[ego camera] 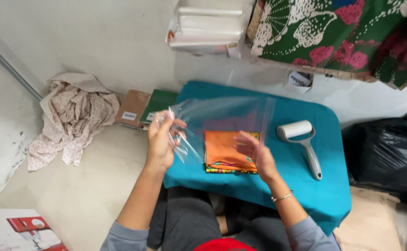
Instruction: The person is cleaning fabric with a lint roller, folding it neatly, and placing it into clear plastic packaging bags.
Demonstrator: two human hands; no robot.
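**Clear bag held up over folded cloth**

Left hand (160, 139): raised above the left part of the worktop (305, 186), grip pinched together on the left edge of a clear plastic bag (222, 116). The bag is off the surface and spreads to the right, its far edge running across the teal cover (film crumpled where the fingers gather it).

Right hand (255, 151): fingers apart and loosely curled, hovering over the right side of a folded orange cloth (224, 151). Whether it touches the cloth or the bag's lower edge cannot be told from this view. A thin bracelet (282, 197) sits on that wrist.

The folded orange cloth lies flat on the worktop between the two hands, partly behind the bag, with a patterned edge showing along its near side.

Right of the cloth, apart from it: a lint roller (301, 139), white head far, grey handle pointing near.

Surroundings: crumpled pale floral fabric (73, 116) on the floor far left; flat cardboard packets (143, 107) just beside the worktop's far-left corner; black plastic sack (384, 153) to the right; green and pink patterned fabric (343, 37) at far right; a stack of clear packets (208, 25) beside it.
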